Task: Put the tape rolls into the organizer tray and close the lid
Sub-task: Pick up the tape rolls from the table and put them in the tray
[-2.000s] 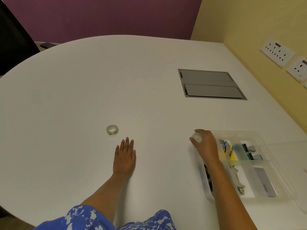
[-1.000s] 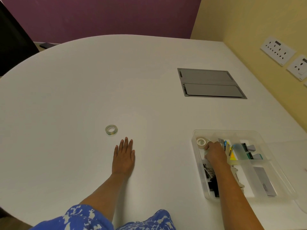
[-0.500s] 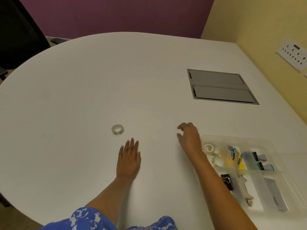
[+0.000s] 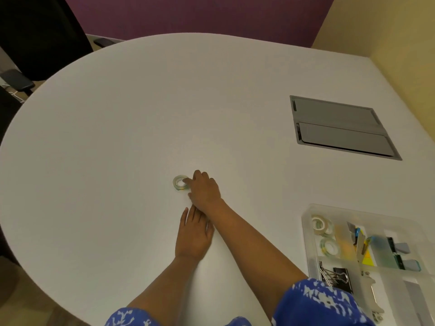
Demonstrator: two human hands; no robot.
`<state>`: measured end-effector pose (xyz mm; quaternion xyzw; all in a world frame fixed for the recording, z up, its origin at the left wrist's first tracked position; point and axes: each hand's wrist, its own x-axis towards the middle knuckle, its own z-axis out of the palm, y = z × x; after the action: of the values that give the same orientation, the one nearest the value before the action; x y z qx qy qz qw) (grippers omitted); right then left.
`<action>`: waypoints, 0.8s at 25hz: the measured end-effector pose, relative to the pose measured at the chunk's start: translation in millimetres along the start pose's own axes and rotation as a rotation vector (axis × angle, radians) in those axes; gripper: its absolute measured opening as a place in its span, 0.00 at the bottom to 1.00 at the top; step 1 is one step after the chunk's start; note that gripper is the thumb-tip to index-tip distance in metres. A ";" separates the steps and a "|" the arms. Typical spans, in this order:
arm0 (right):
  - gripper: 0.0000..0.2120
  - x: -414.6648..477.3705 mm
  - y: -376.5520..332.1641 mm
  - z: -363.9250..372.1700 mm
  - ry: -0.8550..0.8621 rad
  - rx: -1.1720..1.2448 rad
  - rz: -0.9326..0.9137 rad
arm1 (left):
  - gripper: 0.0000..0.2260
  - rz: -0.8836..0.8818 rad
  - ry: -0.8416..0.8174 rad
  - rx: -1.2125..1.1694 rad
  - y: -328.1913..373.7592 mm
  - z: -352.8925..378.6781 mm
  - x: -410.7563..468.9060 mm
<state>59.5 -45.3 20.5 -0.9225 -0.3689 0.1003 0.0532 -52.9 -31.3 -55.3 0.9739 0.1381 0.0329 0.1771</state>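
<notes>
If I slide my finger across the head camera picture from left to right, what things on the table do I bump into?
Loose tape roll → right hand touching it → organizer tray with two tape rolls: one, another → grey hatch, set farther back.

A white oval table (image 4: 141, 114) with a grey hatch (image 4: 339, 128) meets purple (image 4: 200, 15) and yellow walls (image 4: 388, 31).

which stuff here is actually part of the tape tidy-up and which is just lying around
Part of the job:
- tape roll on the table, under the right hand
- two tape rolls in the tray
- organizer tray

Lying about:
- binder clips
- grey floor-box hatch
- left hand, resting flat
</notes>
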 end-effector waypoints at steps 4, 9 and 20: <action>0.18 8.6 -1.4 10.1 0.014 -0.039 -0.030 | 0.25 0.004 -0.026 0.040 -0.7 2.7 -0.4; 0.14 1.9 3.3 12.7 0.062 0.055 -0.031 | 0.24 -0.002 -0.015 0.036 1.0 1.6 -0.3; 0.14 -74.6 87.6 -44.8 0.328 0.543 0.405 | 0.23 0.002 0.005 -0.001 2.0 1.6 -2.3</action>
<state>75.5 -161.3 59.9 -0.9330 -0.1253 0.0539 0.3331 -54.3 -34.3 -56.1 0.9739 0.1376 0.0356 0.1770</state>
